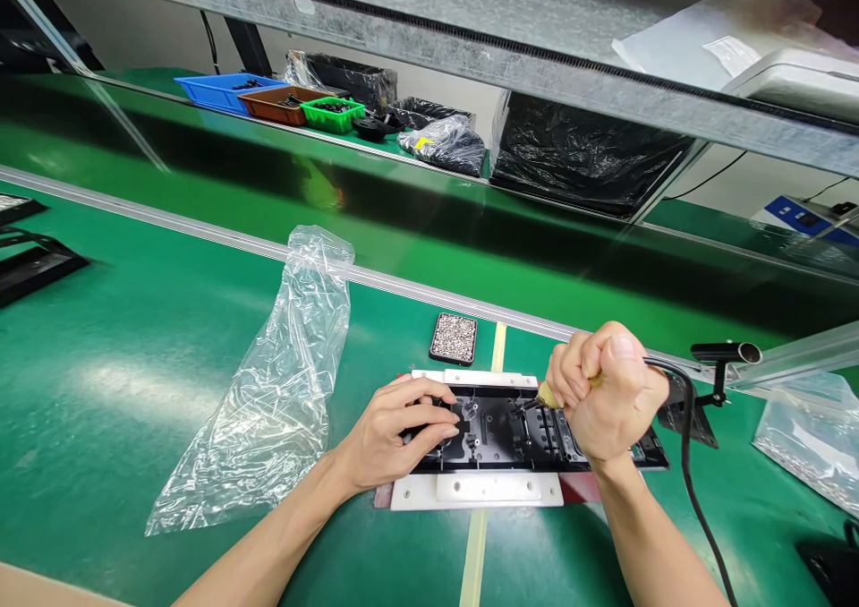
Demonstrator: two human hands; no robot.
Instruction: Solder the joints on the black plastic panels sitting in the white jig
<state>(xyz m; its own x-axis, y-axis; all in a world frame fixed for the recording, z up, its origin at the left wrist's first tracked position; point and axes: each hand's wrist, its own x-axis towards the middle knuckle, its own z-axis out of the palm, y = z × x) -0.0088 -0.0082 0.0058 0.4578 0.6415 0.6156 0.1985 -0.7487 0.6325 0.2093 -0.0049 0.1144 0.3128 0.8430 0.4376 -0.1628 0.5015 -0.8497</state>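
Right hand: closed in a tight fist around a corded electric screwdriver, yellowish grip just showing between the fingers, tip angled down and left onto the black plastic housing. Black cable runs out of the back of the fist, loops right, then drops toward the near edge of the bench.

Left hand: flat and open, fingers spread and pressing down on the left end of the housing, holding nothing. The housing lies directly under both hands, the left end beneath the left fingers, the right end partly hidden under the right fist.

Housing sits in a white fixture plate with white bars along its far and near edges, lying across a pale yellow line on the green bench mat.

Just beyond the fixture: small black tray of screws. Left of the left hand: crumpled clear plastic bag, empty-looking. Far right: another clear bag and a black bracket stand.

On the far shelf: blue bin, brown bin, green bin, black bags.
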